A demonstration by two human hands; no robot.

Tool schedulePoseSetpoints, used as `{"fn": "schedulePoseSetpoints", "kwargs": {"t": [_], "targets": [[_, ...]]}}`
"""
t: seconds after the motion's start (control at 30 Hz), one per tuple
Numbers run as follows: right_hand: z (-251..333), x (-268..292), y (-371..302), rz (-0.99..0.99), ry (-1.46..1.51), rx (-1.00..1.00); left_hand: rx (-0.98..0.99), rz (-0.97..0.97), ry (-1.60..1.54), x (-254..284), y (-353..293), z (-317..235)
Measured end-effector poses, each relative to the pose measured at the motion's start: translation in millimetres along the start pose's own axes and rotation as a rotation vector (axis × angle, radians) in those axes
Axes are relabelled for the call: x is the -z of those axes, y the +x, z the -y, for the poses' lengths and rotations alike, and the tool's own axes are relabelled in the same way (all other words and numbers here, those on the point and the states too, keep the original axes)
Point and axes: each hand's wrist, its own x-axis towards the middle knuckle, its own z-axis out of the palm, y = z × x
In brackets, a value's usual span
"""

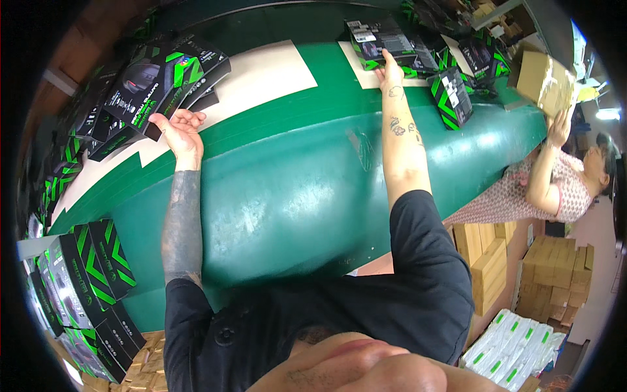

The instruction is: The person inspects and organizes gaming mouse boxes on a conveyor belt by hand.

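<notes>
At the left, my left hand is open, its thumb spread and its fingers loosely curled with nothing in them. The thumb lies close to the corner of a black-and-green mouse box on a heap of similar boxes. Farther right, my right hand grips the near edge of another black-and-green box, thumb on top. Its other fingers are partly hidden by the box. A smaller black-and-green box lies just right of that hand.
Cardboard sheets lie on the green worktable. Black-and-green boxes are stacked at the lower left. At the right a co-worker holds a brown carton. Cartons and white wrapped packs stand at the lower right.
</notes>
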Motion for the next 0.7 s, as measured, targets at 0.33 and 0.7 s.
{"fn": "schedulePoseSetpoints", "kwargs": {"t": [0.33,0.7], "targets": [[11.4,30.3,-246.8,0.64,-0.621,1.49,0.476,0.224,-0.246,-89.8,-47.1,22.0],[-15.0,-10.5,-239.4,0.66,-0.909,1.178,0.164,0.379,0.21,-77.1,-51.3,34.3]]}}
